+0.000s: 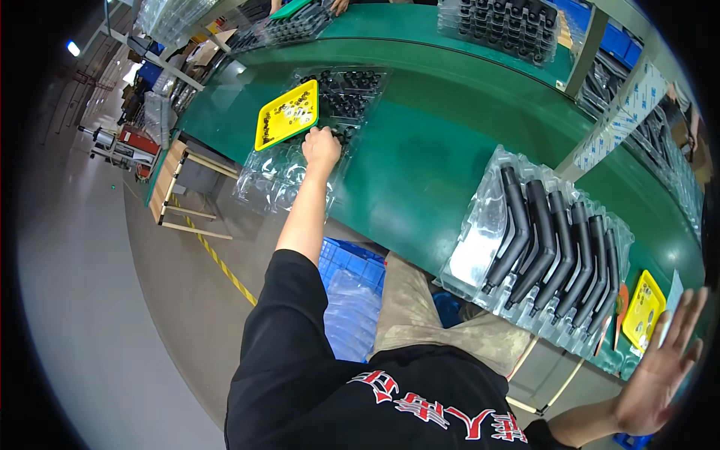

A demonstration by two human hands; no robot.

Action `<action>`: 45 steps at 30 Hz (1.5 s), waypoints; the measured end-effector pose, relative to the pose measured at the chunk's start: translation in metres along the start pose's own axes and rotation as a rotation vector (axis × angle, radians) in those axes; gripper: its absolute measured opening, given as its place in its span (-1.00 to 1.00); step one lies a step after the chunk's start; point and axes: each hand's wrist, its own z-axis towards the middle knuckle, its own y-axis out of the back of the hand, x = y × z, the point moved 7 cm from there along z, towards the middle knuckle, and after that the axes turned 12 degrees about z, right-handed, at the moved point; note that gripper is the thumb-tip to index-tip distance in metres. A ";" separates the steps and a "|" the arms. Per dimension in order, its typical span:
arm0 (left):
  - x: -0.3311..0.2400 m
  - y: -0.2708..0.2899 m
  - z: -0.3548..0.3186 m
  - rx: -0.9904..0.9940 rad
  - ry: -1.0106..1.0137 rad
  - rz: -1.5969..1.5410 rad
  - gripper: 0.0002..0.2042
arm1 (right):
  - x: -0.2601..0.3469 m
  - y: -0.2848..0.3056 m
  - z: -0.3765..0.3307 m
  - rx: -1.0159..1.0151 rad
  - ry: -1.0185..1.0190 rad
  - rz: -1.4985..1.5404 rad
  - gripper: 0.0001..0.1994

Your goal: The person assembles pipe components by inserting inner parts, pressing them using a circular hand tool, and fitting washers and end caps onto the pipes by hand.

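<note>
My left hand point(322, 148) reaches to the far left, over a clear plastic blister tray point(274, 180) with small black round parts point(352, 82) in its far pockets. Its fingers curl closed by the near right corner of a shallow yellow tray point(264, 137); what they grip, if anything, is hidden. Small rings and dark pieces lie in that yellow tray. At the lower right, my right hand point(664, 364) is raised with fingers spread, holding nothing. Nearest it is another yellow tray point(651, 289) with a few small pieces.
Several bent black tubes point(540, 232) lie in a clear blister tray point(476, 240) at the bench's right. A metal post point(622, 120) rises behind. Blue crates point(349, 262) stand below the green bench point(405, 165). Another person's hand point(339, 7) shows at the far side, near stacked trays.
</note>
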 end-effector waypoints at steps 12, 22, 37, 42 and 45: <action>-0.015 0.058 -0.019 -0.352 -0.063 -0.477 -0.94 | -0.096 -0.002 0.005 -0.232 -0.120 0.136 -0.57; -0.115 0.066 -0.153 -0.175 -0.424 -0.566 -0.74 | -0.222 -0.080 -0.025 0.333 -0.586 0.150 -0.60; 0.065 0.070 -0.177 -0.215 -0.020 -0.288 -0.68 | -0.396 -0.193 -0.029 1.123 -0.588 -1.005 -0.75; 0.080 0.090 -0.161 -0.195 -0.011 -0.389 -0.78 | -0.514 -0.210 -0.049 1.450 -0.229 -1.349 -0.42; 0.090 0.098 -0.155 -0.199 -0.005 -0.404 -0.81 | -0.569 -0.231 -0.057 1.390 0.194 -1.305 -0.32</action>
